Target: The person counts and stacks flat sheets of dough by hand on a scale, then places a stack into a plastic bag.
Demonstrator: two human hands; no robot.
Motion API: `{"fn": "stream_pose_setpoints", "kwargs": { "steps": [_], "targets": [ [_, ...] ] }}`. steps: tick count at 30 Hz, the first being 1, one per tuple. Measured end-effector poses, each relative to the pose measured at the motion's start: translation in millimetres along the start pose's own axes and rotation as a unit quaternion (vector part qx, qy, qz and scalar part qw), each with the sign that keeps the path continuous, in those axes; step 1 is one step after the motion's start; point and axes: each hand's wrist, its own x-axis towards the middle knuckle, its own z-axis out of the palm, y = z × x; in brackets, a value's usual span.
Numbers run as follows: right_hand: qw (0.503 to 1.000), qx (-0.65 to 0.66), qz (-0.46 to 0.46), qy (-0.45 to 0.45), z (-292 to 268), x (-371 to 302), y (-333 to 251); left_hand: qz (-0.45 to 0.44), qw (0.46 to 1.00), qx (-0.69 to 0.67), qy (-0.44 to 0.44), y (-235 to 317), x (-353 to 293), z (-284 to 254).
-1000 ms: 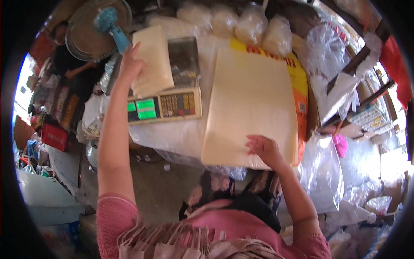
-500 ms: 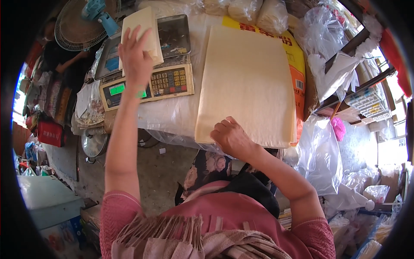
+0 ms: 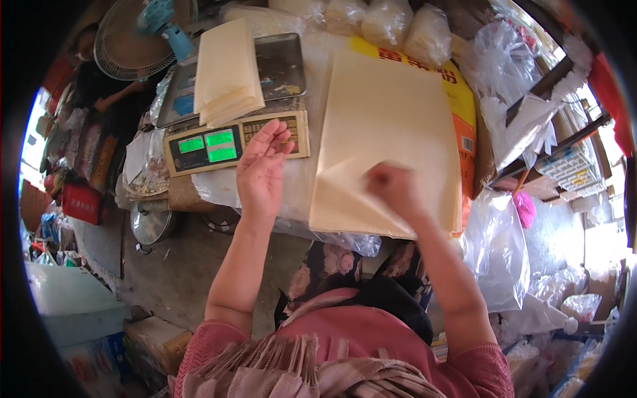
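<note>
My left hand [image 3: 264, 174] is raised in front of the scale's keypad, palm turned up, fingers loosely bent and holding nothing. A folded stack of thin cream sheets [image 3: 229, 69] lies on the metal pan of the digital scale [image 3: 282, 63], its near end overhanging toward the lit green display [image 3: 221, 145]. My right hand [image 3: 397, 191] is over the near part of a large flat stack of cream sheets [image 3: 391, 113]. It is smeared by motion, so its grip on a sheet cannot be made out. Creases show at that stack's near left corner.
Under the large stack lies a yellow and orange printed bag [image 3: 468, 126]. Several plastic-wrapped bundles [image 3: 385, 23] line the table's far edge. A fan [image 3: 142, 33] stands at the far left, with another person's arm [image 3: 119, 96] nearby. Clear plastic bags [image 3: 494, 252] hang on the right.
My left hand has let go of the folded sheets on the scale and moved right and nearer. My right hand has moved right and farther from the stack's near left corner, which now shows creases.
</note>
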Motion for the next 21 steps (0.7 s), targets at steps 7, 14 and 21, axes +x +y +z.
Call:
{"fn": "stream_pose_setpoints", "kwargs": {
  "steps": [7,14,21],
  "targets": [
    [0.999,-0.011,-0.032,0.019,-0.3,-43.6,15.0,0.044,0.998,-0.016,-0.046,16.6,-11.4,38.1],
    [0.956,-0.173,-0.232,-0.041,33.5,-60.6,0.7,0.194,0.947,0.231,-0.108,15.4,-20.8,49.1],
    [0.941,-0.185,-0.269,-0.085,33.0,-55.8,10.8,0.193,0.94,0.245,-0.138,14.6,-21.2,46.1]
  ]
}}
